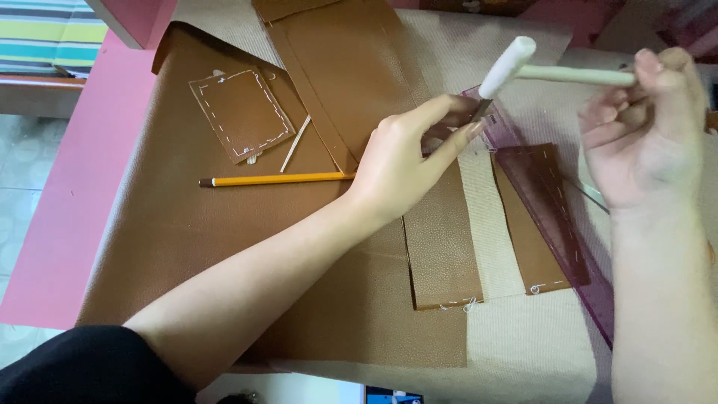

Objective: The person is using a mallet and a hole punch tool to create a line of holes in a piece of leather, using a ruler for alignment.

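My left hand [407, 161] pinches a thin metal punch tool [481, 110] upright against the edge of a clear purple ruler [550, 217]. My right hand [647, 127] grips the wooden handle of a small white-headed mallet [508, 63], whose head hovers just above the punch. The ruler lies over a brown leather strip [535, 247] with white stitching. A second brown leather strip [441, 254] lies just left of it, under my left hand.
A large brown leather sheet [172, 232] covers a pink table [67, 202]. On it lie a yellow pencil [277, 179], a small stitched leather patch [241, 114] and a thin white stick [295, 144]. Beige fabric backing [516, 344] shows on the right.
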